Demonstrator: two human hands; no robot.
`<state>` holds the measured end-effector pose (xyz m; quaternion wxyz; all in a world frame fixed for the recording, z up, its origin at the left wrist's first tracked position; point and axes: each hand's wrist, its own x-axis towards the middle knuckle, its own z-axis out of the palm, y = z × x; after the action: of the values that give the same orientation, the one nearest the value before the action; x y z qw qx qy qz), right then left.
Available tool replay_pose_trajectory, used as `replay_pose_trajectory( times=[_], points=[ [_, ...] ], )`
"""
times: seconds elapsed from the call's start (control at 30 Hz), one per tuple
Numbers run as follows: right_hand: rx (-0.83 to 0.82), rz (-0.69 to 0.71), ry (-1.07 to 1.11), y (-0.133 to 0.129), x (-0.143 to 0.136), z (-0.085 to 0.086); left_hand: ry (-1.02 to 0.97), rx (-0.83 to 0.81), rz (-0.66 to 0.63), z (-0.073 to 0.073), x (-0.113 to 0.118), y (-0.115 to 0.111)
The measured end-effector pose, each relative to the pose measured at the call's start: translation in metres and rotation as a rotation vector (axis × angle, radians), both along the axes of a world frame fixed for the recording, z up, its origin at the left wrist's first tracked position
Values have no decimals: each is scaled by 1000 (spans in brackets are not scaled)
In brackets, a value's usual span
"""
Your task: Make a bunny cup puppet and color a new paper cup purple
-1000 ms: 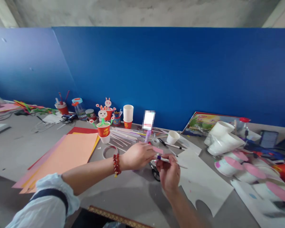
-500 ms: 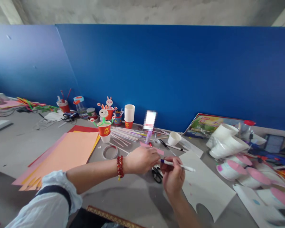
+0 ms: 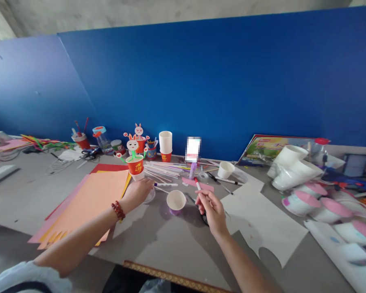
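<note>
My left hand, with a red bead bracelet at the wrist, reaches forward at the left of centre. Its closed fingers are at the purple end of a white marker that points right. My right hand has thumb and fingers pinched on a red-tipped marker. Between the hands stands a white paper cup, mouth up, with purple near its base. Black scissors lie partly hidden under my right hand. A purple glue stick stands just beyond the red-tipped marker.
Coloured paper sheets lie at left; cut white paper is at right. Rabbit-decorated red cups, thin sticks and stacked white cups stand or lie behind. Cups with pink discs crowd the right. A blue partition closes the back.
My hands have moved apart. The purple-ended marker has gone from my right hand to my left. My right hand has taken the red-tipped marker, and the middle cup has come into view.
</note>
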<state>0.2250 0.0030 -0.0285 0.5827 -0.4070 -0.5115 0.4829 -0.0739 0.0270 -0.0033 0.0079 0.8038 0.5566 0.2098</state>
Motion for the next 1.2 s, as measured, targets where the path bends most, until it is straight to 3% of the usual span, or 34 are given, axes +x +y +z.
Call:
replay_pose_trajectory(
  times=[0.2, 0.4, 0.47, 0.57, 0.6, 0.67, 0.73, 0.87, 1.03, 1.2],
  points=[
    [-47, 40, -60, 3, -1, -9, 3, -59, -92, -14, 25, 19],
    [-22, 12, -91, 5, 1, -9, -167, -54, -143, -26, 43, 35],
    [-25, 7, -98, 3, 0, -9, -279, -113, -244, -30, 39, 29],
    [-9, 23, -108, 0, -2, -9, -533, -322, -533, -35, 37, 11],
    [-2, 34, -116, -1, -3, -9, -545, -359, -555, -36, 39, 5],
    [2, 60, -136, -3, -4, -12, -500, -369, -517, -36, 48, -5],
    [-13, 81, -152, -3, -5, -16, -430, -266, -448, -34, 58, -11],
    [-28, 49, -170, 4, -2, -26, -453, -123, -335, -18, 61, -11],
    [-48, 19, -161, 10, 2, -28, -583, -60, -59, -6, 15, -12],
    [-34, 39, -211, 5, 0, -30, -443, -62, 56, -26, -19, -18]
  ],
)
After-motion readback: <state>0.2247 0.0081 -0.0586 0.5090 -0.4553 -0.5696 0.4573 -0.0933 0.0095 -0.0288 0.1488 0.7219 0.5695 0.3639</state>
